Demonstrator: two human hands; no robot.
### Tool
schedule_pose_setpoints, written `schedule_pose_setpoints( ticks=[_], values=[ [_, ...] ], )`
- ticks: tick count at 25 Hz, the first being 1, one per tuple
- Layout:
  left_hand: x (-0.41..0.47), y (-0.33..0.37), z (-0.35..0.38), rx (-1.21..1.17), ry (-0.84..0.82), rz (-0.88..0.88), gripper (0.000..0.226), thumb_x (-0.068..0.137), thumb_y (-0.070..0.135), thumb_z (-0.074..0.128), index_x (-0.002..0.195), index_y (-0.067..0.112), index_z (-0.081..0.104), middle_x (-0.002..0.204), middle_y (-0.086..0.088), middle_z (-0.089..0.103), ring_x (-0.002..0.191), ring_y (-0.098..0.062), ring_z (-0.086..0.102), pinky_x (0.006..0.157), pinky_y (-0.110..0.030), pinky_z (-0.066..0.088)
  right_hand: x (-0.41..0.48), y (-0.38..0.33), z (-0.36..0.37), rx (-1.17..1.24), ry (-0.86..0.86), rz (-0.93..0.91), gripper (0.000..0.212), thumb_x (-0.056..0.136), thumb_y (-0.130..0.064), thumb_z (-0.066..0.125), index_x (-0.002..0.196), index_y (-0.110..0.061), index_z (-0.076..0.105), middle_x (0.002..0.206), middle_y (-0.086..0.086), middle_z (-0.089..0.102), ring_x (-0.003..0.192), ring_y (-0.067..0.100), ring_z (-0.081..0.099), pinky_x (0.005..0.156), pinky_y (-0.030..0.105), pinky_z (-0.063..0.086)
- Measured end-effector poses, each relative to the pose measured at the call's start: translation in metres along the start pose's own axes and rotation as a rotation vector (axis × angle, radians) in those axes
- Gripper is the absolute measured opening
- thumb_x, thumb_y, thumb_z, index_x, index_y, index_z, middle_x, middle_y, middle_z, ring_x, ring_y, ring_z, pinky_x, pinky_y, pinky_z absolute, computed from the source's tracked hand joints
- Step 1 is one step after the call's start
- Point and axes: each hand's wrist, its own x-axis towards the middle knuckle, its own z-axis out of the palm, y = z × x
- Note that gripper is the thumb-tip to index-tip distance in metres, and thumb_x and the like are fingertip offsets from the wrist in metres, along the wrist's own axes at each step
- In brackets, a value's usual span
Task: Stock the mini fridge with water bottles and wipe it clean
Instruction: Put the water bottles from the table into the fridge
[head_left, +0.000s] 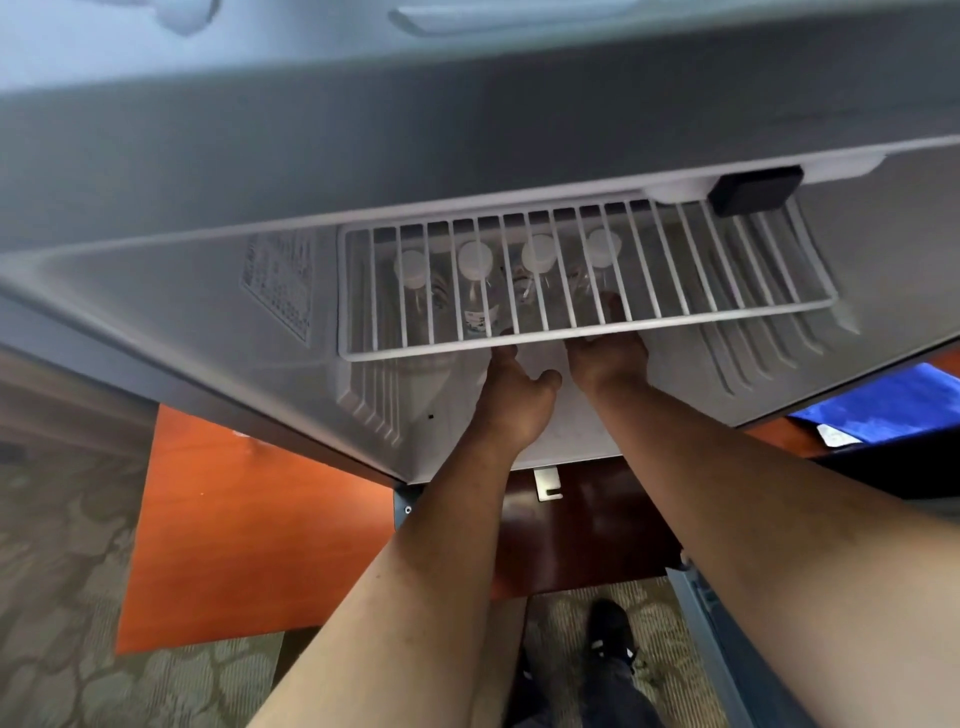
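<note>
I look down into the open mini fridge (156, 322). Under its white wire shelf (701, 270), several water bottles (475, 270) with white caps stand in a row. Both my hands reach in below the shelf's front edge. My left hand (514, 395) has its thumb spread, and its fingers vanish under the shelf near the middle bottles. My right hand (608, 358) reaches toward the rightmost bottle (602, 249); its fingers show through the wires, curled against that bottle's body.
A blue cloth (883, 400) lies at the right beside the fridge. A black control box (753, 189) sits at the fridge's upper right. Orange-brown wood cabinet panels (234, 519) and patterned carpet (62, 571) lie below, with my shoe (613, 634).
</note>
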Motion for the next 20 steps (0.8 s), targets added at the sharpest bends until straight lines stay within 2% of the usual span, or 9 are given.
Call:
schedule_pose_setpoints(
  ticks=[1, 3, 4, 6, 7, 8, 12, 16, 20],
  values=[
    [-0.001, 0.0, 0.0, 0.007, 0.002, 0.0, 0.068, 0.1, 0.02, 0.058, 0.159, 0.016, 0.023, 0.127, 0.009, 0.058, 0.071, 0.01, 0.043, 0.048, 0.004, 0.03, 0.003, -0.002, 0.0, -0.044, -0.02, 0.002, 0.055, 0.104, -0.028, 0.055, 0.154, -0.018, 0.035, 0.149, 0.006, 0.052, 0.137, 0.029, 0.049, 0.112, 0.03, 0.034],
    [-0.003, 0.001, -0.002, 0.018, 0.012, -0.01, 0.066, 0.1, 0.017, 0.058, 0.158, 0.016, 0.025, 0.092, 0.021, 0.049, 0.065, 0.009, 0.04, 0.048, 0.004, 0.032, 0.008, -0.006, -0.001, -0.158, -0.057, 0.002, 0.057, 0.107, -0.028, 0.047, 0.159, -0.016, 0.026, 0.16, 0.005, 0.04, 0.145, 0.027, 0.04, 0.115, 0.027, 0.028],
    [-0.003, 0.001, -0.003, 0.016, 0.018, -0.012, 0.065, 0.1, 0.017, 0.058, 0.158, 0.017, 0.026, 0.093, 0.02, 0.05, 0.068, 0.007, 0.044, 0.052, 0.003, 0.033, 0.009, -0.008, -0.002, -0.216, -0.067, -0.015, 0.06, 0.108, -0.028, 0.045, 0.161, -0.015, 0.019, 0.164, 0.005, 0.034, 0.147, 0.027, 0.037, 0.115, 0.027, 0.026],
    [-0.002, 0.0, -0.004, 0.002, 0.019, -0.004, 0.068, 0.099, 0.02, 0.059, 0.158, 0.02, 0.024, 0.131, 0.009, 0.058, 0.095, -0.005, 0.056, 0.078, -0.008, 0.039, 0.01, -0.009, -0.003, -0.222, -0.077, -0.01, 0.068, 0.108, -0.029, 0.045, 0.164, -0.017, 0.008, 0.167, 0.007, 0.028, 0.148, 0.029, 0.036, 0.116, 0.029, 0.027],
    [-0.003, 0.0, -0.004, -0.006, 0.015, 0.001, 0.07, 0.099, 0.021, 0.059, 0.158, 0.022, 0.022, 0.149, 0.004, 0.05, 0.111, -0.009, 0.055, 0.088, -0.014, 0.037, 0.01, -0.009, -0.003, -0.189, -0.082, 0.009, 0.071, 0.108, -0.03, 0.047, 0.164, -0.018, 0.005, 0.167, 0.008, 0.028, 0.147, 0.031, 0.037, 0.116, 0.03, 0.028],
    [-0.005, 0.0, -0.004, -0.013, 0.012, 0.006, 0.071, 0.099, 0.021, 0.06, 0.158, 0.023, 0.022, 0.157, 0.001, 0.043, 0.121, -0.013, 0.052, 0.093, -0.019, 0.036, 0.01, -0.009, -0.003, -0.16, -0.09, 0.023, 0.074, 0.107, -0.03, 0.049, 0.164, -0.017, 0.003, 0.166, 0.008, 0.029, 0.146, 0.031, 0.038, 0.116, 0.031, 0.03],
    [-0.013, -0.005, -0.002, -0.042, 0.007, -0.002, 0.072, 0.099, 0.021, 0.06, 0.159, 0.026, 0.02, 0.157, -0.003, 0.042, 0.134, -0.02, 0.05, 0.094, -0.023, 0.037, -0.007, 0.003, 0.0, 0.125, -0.027, 0.132, 0.074, 0.099, -0.031, 0.063, 0.16, -0.018, 0.024, 0.147, 0.01, 0.055, 0.132, 0.032, 0.055, 0.107, 0.032, 0.044],
    [-0.034, -0.012, -0.002, -0.068, 0.03, -0.023, 0.066, 0.098, 0.02, 0.06, 0.156, 0.027, 0.028, 0.149, -0.003, 0.05, 0.121, -0.017, 0.055, 0.093, -0.023, 0.041, -0.039, 0.014, -0.004, 0.306, -0.019, 0.169, 0.069, 0.091, -0.028, 0.07, 0.151, -0.021, 0.037, 0.132, 0.012, 0.061, 0.115, 0.032, 0.065, 0.099, 0.047, 0.055],
    [-0.071, -0.027, -0.009, -0.129, 0.044, -0.046, 0.053, 0.099, 0.018, 0.058, 0.149, 0.025, 0.041, 0.138, -0.001, 0.056, 0.113, -0.011, 0.055, 0.086, -0.019, 0.042, -0.085, 0.016, -0.01, 0.41, -0.041, 0.227, 0.021, 0.084, -0.03, 0.069, 0.102, -0.028, 0.06, 0.1, 0.007, 0.07, 0.09, 0.03, 0.071, 0.084, 0.053, 0.061]
  ],
)
